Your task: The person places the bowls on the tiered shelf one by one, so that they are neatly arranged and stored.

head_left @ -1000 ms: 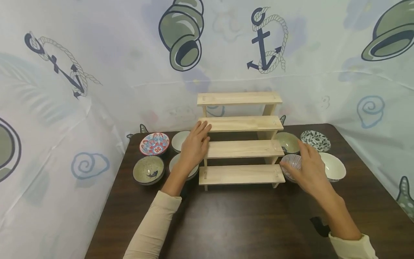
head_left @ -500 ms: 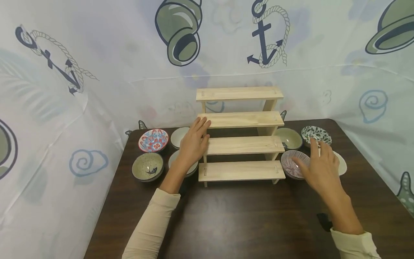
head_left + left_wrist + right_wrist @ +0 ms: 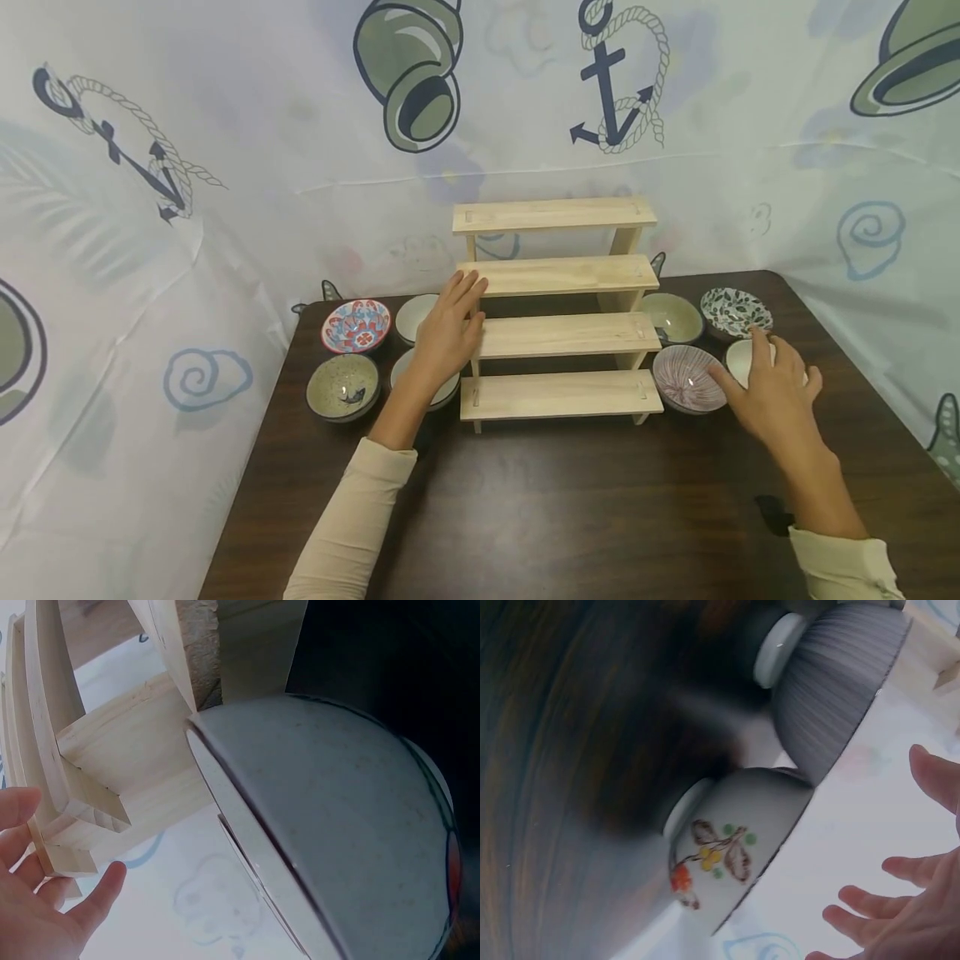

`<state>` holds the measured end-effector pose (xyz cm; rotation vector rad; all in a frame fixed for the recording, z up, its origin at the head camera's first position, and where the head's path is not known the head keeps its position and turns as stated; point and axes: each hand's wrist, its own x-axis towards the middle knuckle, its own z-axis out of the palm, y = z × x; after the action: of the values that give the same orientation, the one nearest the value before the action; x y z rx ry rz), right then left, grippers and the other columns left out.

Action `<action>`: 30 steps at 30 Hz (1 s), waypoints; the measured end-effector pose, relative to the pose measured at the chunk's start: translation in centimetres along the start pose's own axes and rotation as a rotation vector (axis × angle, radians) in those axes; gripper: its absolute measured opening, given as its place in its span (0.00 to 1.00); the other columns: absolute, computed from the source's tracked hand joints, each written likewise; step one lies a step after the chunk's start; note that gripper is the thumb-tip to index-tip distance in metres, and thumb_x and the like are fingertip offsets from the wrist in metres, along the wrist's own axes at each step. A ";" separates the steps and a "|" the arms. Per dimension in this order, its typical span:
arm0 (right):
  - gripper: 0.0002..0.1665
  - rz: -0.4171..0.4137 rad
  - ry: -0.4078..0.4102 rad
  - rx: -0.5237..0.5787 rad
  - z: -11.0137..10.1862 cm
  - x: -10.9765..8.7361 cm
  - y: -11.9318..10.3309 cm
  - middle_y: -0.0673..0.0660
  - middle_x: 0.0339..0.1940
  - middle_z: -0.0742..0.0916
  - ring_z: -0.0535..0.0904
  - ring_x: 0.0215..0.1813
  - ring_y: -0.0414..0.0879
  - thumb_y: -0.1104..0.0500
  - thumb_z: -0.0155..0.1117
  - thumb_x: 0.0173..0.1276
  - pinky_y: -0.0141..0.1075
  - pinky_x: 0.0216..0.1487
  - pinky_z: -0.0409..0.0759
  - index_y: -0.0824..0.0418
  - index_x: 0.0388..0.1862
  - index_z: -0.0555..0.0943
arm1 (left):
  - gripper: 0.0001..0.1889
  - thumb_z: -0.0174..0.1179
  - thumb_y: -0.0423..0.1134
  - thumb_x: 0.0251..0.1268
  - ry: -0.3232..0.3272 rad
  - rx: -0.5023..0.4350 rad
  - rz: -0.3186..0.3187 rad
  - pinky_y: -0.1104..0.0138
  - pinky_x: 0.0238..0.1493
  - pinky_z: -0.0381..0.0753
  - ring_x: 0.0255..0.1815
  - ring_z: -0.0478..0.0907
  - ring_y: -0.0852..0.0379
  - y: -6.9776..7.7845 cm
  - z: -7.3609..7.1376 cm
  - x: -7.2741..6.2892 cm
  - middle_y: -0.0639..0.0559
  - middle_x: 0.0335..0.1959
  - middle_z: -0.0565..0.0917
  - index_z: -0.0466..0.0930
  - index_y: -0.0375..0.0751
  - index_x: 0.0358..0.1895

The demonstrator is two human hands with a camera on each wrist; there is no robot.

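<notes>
My left hand (image 3: 450,333) rests with relaxed fingers at the left end of a four-tier wooden display stand (image 3: 558,275). In the left wrist view its fingers (image 3: 109,889) lie by the board ends, next to a pale bowl (image 3: 322,802). Over a white bowl (image 3: 738,360) at the right hovers my right hand (image 3: 780,408), fingers spread and slightly bent, partly hiding it. The right wrist view shows that bowl's painted flower side (image 3: 727,832), apart from the fingers. A purple striped bowl (image 3: 686,379) stands just left of it.
Behind on the right are a green bowl (image 3: 672,318) and a leaf-patterned bowl (image 3: 735,312). Left of the stand sit a red-blue patterned bowl (image 3: 356,325), a speckled bowl (image 3: 342,387) and two pale bowls, one white (image 3: 414,317). A printed cloth (image 3: 285,167) hangs behind the dark table (image 3: 570,500).
My right hand has moved right, from over the purple striped bowl to over the white bowl. The left hand stays at the stand. The head view has shifted slightly.
</notes>
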<state>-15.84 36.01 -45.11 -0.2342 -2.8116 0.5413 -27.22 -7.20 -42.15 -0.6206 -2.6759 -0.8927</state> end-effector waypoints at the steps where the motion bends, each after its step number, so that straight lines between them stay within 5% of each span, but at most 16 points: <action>1: 0.53 0.014 -0.009 0.004 -0.1 0.1 0.3 0.85 0.73 0.60 0.53 0.73 0.82 0.41 0.60 0.76 0.80 0.67 0.45 0.72 0.81 0.50 | 0.28 0.56 0.38 0.79 -0.001 -0.001 0.000 0.44 0.71 0.75 0.87 0.50 0.52 0.0 0.0 0.0 0.51 0.83 0.61 0.66 0.47 0.79; 18: 0.61 0.091 -0.154 0.043 -0.4 1.0 4.2 0.89 0.74 0.52 0.49 0.73 0.88 0.41 0.65 0.70 0.82 0.63 0.52 0.73 0.82 0.43 | 0.28 0.55 0.40 0.79 -0.020 -0.006 -0.009 0.44 0.71 0.75 0.87 0.50 0.52 0.1 -0.5 0.3 0.52 0.83 0.61 0.65 0.48 0.79; 24: 0.63 0.029 -0.223 0.093 -0.7 1.5 5.5 0.90 0.73 0.53 0.49 0.72 0.91 0.43 0.67 0.68 0.85 0.58 0.56 0.76 0.81 0.43 | 0.28 0.55 0.40 0.80 -0.025 -0.018 0.006 0.44 0.70 0.77 0.87 0.49 0.52 0.2 -0.5 0.5 0.52 0.83 0.61 0.65 0.48 0.79; 30: 0.61 -0.024 -0.271 0.174 -0.5 1.8 6.7 0.92 0.72 0.53 0.46 0.73 0.89 0.50 0.69 0.64 0.83 0.65 0.50 0.80 0.79 0.44 | 0.28 0.55 0.40 0.79 -0.035 -0.020 -0.018 0.44 0.71 0.75 0.87 0.49 0.52 0.3 -0.6 0.1 0.52 0.84 0.61 0.65 0.48 0.79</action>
<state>-16.66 42.66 -46.81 -0.0979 -2.9958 0.8665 -27.06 -7.35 -41.49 -0.6236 -2.7104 -0.9228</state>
